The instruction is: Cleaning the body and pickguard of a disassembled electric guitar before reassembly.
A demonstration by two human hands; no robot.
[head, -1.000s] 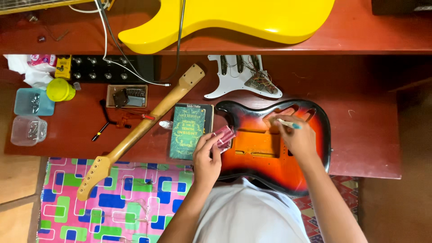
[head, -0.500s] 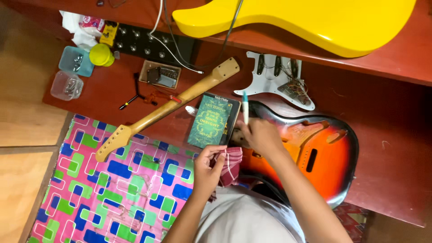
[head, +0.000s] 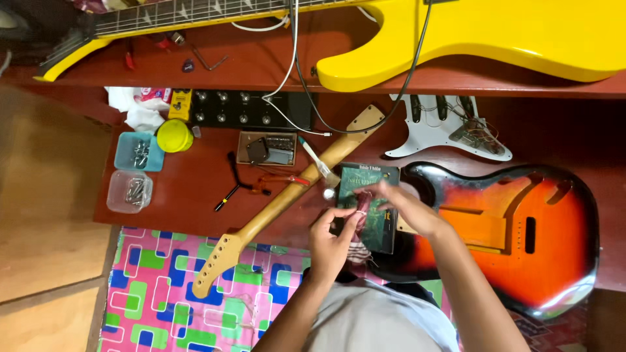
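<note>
Both hands meet over the green book (head: pixel 375 215). The left hand (head: pixel 331 242) and right hand (head: pixel 407 210) pinch a small reddish pouch (head: pixel 362 203) with closed fingers. Beside them, the guitar body (head: pixel 521 234) lies bare, its neck (head: pixel 287 199) off.

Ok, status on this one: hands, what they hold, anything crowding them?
Left hand and right hand both pinch a small reddish cloth. Over the dark green book. Sunburst guitar body beside, loose neck alongside.

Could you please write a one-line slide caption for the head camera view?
Both hands, left hand and right hand, pinch a reddish cloth above a dark book beside a sunburst guitar body.
</note>
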